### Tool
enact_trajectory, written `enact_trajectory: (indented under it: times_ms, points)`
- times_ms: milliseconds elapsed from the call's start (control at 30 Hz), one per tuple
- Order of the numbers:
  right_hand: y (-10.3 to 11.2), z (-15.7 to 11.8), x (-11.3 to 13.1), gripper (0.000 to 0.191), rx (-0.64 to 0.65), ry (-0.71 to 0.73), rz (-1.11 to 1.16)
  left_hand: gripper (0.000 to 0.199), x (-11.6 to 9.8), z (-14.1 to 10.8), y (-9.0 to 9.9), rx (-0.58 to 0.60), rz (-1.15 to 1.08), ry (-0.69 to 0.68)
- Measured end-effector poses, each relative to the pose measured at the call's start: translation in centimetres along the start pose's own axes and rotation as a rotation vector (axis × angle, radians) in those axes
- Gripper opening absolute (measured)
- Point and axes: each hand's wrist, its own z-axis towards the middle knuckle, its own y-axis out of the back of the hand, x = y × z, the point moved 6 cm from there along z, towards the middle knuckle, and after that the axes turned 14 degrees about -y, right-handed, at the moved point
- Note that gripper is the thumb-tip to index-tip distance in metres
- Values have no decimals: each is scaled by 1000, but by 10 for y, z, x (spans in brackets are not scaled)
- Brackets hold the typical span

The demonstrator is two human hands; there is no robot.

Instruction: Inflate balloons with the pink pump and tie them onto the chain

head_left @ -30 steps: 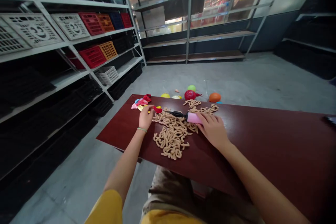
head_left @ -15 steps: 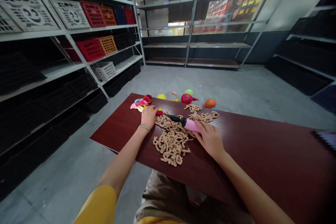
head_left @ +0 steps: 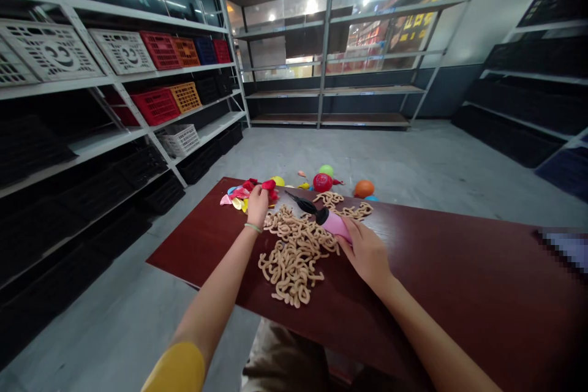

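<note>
My left hand (head_left: 257,207) rests near the table's far edge, its fingertips pinching a small red deflated balloon (head_left: 269,184). More deflated balloons (head_left: 236,197) in pink, red and yellow lie just to its left. My right hand (head_left: 366,252) grips a pink hand pump (head_left: 336,226), whose black nozzle (head_left: 301,202) points up and left towards my left hand. Between my hands, a heap of curly beige strands (head_left: 291,263) sprawls over the dark red wooden tabletop (head_left: 459,294), touching the pump's underside.
Inflated balloons lie on the grey floor beyond the table, including red (head_left: 322,182), green (head_left: 326,170) and orange (head_left: 364,188) ones. White shelves (head_left: 110,79) holding plastic crates line the left. Metal shelving (head_left: 326,73) stands at the back. A pixelated object (head_left: 563,248) lies at the table's right.
My view has shifted, moving the table lower and left. My left hand has lifted the red balloon piece off the table, and the pump has tilted, its nozzle rising.
</note>
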Motion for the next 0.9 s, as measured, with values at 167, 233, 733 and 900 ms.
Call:
enact_trajectory:
  times_ms: [167,233,733,900]
  points:
    - [4,2,-8,46,7,-77,-3,9,29,-18,-52,-87,-414,384]
    - [6,2,-10,46,5,-78,-13,9,39,-25,-61,-71,-443,408]
    - [-2,0,-1,47,102,30,-72,12,35,-26,-48,-57,-668,313]
    - [-4,-1,0,46,108,55,-109,18,31,-26,-47,-49,-695,241]
